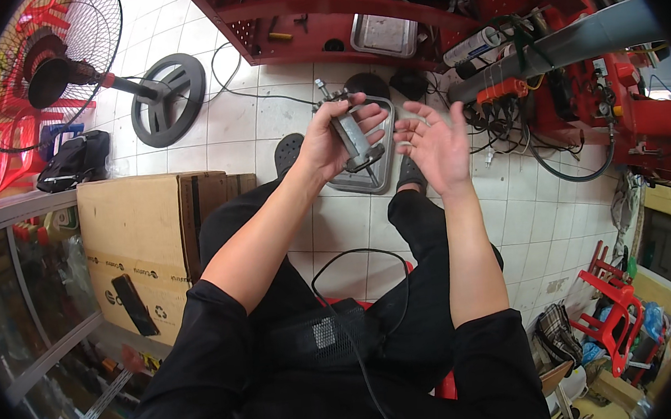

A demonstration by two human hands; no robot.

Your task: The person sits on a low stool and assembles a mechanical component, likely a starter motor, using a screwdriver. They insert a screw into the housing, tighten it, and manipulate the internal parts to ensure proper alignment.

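My left hand [323,145] is closed around a grey metal cylinder part [354,139], long and narrow, with fittings at its far end and a dark flange at its near end. Its exact kind I cannot make out. Just to the right, my right hand [440,151] is held up with its fingers apart, slightly blurred, and nothing in it. Beneath both hands a shallow metal tray [385,179] lies on the floor between my feet. The left hand and the part hide much of this tray.
A red tool rack [286,8] holding tools stands ahead, beside red machinery [651,122] with cables. To the left are a pedestal fan [169,100] and a cardboard box [133,227] with a dark phone [134,304] on it. A red stool [611,305] stands at right.
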